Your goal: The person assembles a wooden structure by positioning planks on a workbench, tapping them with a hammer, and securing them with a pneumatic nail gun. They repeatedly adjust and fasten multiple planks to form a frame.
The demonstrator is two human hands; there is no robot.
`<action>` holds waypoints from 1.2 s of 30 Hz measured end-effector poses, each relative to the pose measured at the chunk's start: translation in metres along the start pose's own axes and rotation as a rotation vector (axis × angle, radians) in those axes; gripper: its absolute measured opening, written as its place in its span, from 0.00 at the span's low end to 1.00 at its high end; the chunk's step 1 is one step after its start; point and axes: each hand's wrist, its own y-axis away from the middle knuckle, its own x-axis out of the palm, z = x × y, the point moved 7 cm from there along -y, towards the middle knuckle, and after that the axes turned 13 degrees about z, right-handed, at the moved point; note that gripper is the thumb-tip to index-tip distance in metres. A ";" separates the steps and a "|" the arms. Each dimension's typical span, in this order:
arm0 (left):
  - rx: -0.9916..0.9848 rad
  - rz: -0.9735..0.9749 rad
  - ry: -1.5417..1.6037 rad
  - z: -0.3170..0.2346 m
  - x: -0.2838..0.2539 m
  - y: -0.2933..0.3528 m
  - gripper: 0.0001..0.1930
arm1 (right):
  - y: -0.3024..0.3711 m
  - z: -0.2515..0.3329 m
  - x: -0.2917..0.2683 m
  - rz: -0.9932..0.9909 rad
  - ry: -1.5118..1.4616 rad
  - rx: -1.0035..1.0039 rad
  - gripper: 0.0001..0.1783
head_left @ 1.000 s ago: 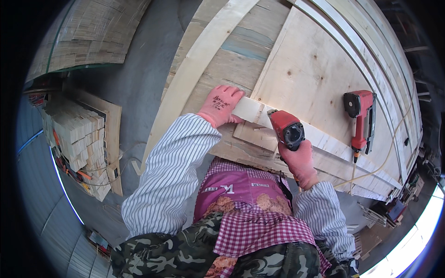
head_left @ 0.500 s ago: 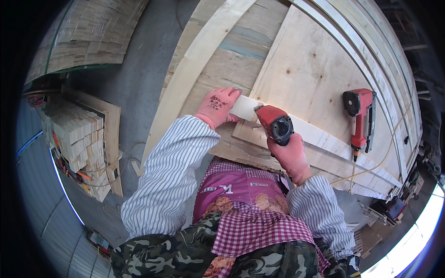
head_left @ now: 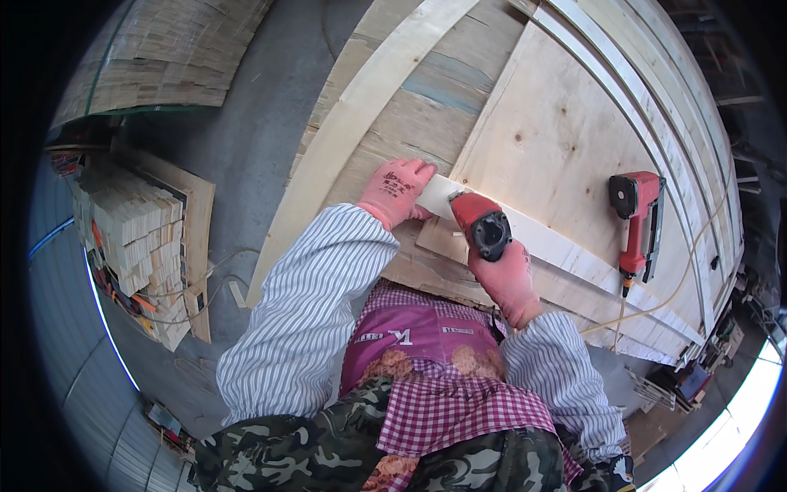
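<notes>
Workpiece: long pale wooden strip (head_left: 559,246) along the knotty plywood panel (head_left: 545,135)'s near side
Left hand (head_left: 395,193): pink-gloved, fingers closed over the strip's left end
Right hand (head_left: 504,280): pink-gloved, fingers wrapped around red-and-black nail gun (head_left: 480,223)
Farther right: second red nail gun (head_left: 637,223)

Left glove (head_left: 397,193) bears dark print (head_left: 395,182); purple apron (head_left: 426,351), white letters (head_left: 399,337).

Stacked wood pieces (head_left: 131,234), grey floor (head_left: 246,139)
</notes>
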 end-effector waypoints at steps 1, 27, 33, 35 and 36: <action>0.006 -0.009 -0.009 0.000 0.000 0.000 0.37 | 0.001 0.000 0.003 0.007 0.021 -0.012 0.20; 0.021 -0.012 0.004 0.005 0.003 0.000 0.36 | -0.015 0.018 0.022 0.032 0.095 0.032 0.23; 0.010 0.021 -0.024 0.004 0.003 -0.001 0.36 | -0.005 0.023 0.025 0.015 0.080 -0.001 0.23; 0.023 -0.023 -0.034 0.003 0.002 -0.001 0.36 | 0.000 0.022 0.028 0.039 0.083 -0.017 0.22; 0.020 -0.014 -0.027 0.004 0.003 -0.001 0.36 | 0.002 0.022 0.030 0.038 0.061 -0.032 0.22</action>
